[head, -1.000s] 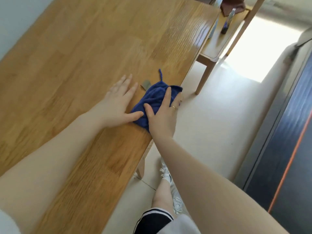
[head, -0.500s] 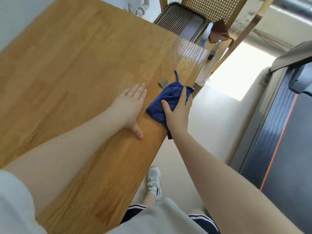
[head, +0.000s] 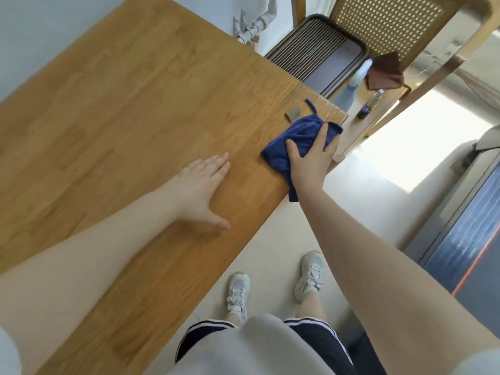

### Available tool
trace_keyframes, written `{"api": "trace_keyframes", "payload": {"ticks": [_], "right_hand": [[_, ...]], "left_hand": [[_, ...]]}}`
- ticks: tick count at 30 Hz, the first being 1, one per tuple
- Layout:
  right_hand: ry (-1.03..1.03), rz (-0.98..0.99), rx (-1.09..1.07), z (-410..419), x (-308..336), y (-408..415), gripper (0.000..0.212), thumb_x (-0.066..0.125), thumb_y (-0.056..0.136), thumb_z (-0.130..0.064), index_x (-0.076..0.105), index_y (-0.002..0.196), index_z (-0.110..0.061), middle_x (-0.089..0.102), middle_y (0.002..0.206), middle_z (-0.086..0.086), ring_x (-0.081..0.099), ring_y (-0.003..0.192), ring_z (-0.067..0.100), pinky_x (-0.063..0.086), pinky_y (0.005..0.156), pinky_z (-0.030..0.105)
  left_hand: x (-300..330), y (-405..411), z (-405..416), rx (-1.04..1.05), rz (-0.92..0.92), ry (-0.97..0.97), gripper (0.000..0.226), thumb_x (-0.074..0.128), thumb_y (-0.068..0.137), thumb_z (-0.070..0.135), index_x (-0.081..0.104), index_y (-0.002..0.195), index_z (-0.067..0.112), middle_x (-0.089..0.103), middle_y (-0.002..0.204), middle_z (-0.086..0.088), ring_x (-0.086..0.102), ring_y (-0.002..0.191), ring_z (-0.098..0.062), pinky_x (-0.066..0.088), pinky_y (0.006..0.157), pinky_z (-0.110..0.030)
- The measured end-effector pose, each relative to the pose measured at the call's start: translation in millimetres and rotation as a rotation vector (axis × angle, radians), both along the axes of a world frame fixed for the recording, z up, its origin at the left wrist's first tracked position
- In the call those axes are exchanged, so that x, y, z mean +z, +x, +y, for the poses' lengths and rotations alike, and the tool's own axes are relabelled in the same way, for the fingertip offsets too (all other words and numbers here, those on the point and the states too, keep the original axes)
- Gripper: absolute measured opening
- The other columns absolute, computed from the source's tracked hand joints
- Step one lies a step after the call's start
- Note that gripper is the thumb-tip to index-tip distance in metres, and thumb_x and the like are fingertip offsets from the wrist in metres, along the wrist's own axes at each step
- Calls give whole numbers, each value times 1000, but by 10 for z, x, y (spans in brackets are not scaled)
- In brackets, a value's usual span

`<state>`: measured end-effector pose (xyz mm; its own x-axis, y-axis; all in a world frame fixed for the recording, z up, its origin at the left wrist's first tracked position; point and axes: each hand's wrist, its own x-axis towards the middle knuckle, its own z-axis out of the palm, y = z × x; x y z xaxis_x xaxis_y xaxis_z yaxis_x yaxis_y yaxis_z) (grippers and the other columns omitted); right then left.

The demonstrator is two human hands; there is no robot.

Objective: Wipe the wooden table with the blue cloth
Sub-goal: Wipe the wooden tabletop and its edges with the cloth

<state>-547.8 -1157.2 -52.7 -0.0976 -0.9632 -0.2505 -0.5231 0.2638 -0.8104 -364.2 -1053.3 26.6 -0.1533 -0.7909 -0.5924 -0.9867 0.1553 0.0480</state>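
The blue cloth [head: 295, 139] lies bunched on the wooden table [head: 121, 117] close to its far right corner, one flap hanging over the right edge. My right hand [head: 311, 158] presses flat on the cloth, fingers straight and partly over the table edge. Flat on the bare wood to the left of the cloth rests my left hand [head: 201, 190], palm down, fingers together, apart from the cloth.
A small grey tag [head: 293, 114] lies on the table just beyond the cloth. Past the far corner stand a wooden chair [head: 389, 31] holding a brown cloth [head: 384, 73] and bottles, plus a dark slatted tray [head: 316, 50]. A treadmill [head: 470, 226] stands to the right.
My right hand has slid the cloth along the right edge toward the far corner. The left hand has stayed flat and now lies farther behind the cloth. The view has tilted down.
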Motion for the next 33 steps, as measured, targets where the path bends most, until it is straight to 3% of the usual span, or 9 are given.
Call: {"api": "trace_keyframes", "payload": {"ticks": [4, 8, 11, 13, 15, 22, 28, 31, 33], "right_hand": [[57, -30, 161, 312, -33, -71, 86, 58, 88, -44, -1, 149, -30, -18, 156, 5, -3, 145, 25, 16, 116, 42], [63, -26, 212, -77, -10, -222, 88, 60, 85, -46, 0, 149, -31, -20, 156, 6, 1, 145, 26, 21, 111, 36], [-17, 7, 162, -736, -53, -386, 81, 60, 83, -49, 17, 148, -27, 0, 157, 7, 12, 143, 26, 21, 112, 37], [-97, 52, 284, -1057, -44, -494, 65, 61, 83, -45, 39, 139, -19, 29, 148, 7, 31, 134, 25, 30, 110, 35], [-160, 96, 455, -1163, -18, -592, 57, 60, 85, -42, 46, 134, -15, 44, 136, 6, 43, 122, 24, 36, 101, 31], [-143, 139, 888, -1309, 56, -971, 71, 61, 88, -34, 22, 147, -26, 36, 144, 3, 35, 129, 22, 30, 104, 33], [-196, 251, 1249, -1830, 85, -298, 82, 57, 86, -50, 12, 150, -24, 14, 156, 8, 16, 141, 26, 21, 114, 37], [-319, 481, 1347, -1746, 144, -376, 89, 51, 85, -57, 3, 150, -19, 0, 157, 14, 3, 143, 29, 14, 115, 40], [-378, 509, 1404, -1671, 170, -544, 91, 49, 85, -59, 1, 150, -17, -4, 157, 14, -3, 144, 28, 9, 116, 39]], "left_hand": [[111, -270, -231, 145, -22, -106, 94, 52, 75, 70, 26, 145, 14, 26, 149, -6, 28, 136, -22, 22, 112, -34], [110, -528, -529, 233, -30, -202, 82, 55, 78, 62, 32, 142, 16, 43, 137, -3, 42, 125, -22, 31, 104, -35], [74, -683, -746, 258, -11, -224, 89, 60, 77, 60, 24, 146, 16, 35, 146, -3, 34, 133, -21, 28, 108, -35], [66, -780, -887, 298, -14, -218, 97, 62, 74, 60, 19, 147, 15, 24, 152, -5, 25, 138, -23, 24, 111, -37], [52, -831, -1002, 369, -31, -206, 104, 65, 71, 60, 12, 149, 15, 13, 156, -7, 16, 142, -25, 18, 114, -39], [-116, -688, -1232, 486, -147, -90, 139, 62, 50, 80, -11, 148, 15, -15, 156, -11, -5, 145, -23, 1, 118, -38], [-239, -604, -1218, 495, -78, -106, 141, 65, 47, 79, -11, 148, 17, -20, 155, -8, -10, 145, -19, -4, 117, -35], [-222, -595, -1222, 439, -121, -86, 140, 56, 49, 85, -16, 147, 16, -23, 154, -9, -13, 144, -21, -8, 116, -38], [-207, -584, -1225, 422, -123, -83, 140, 52, 49, 88, -18, 146, 15, -25, 153, -10, -14, 144, -22, -9, 115, -38]]}}
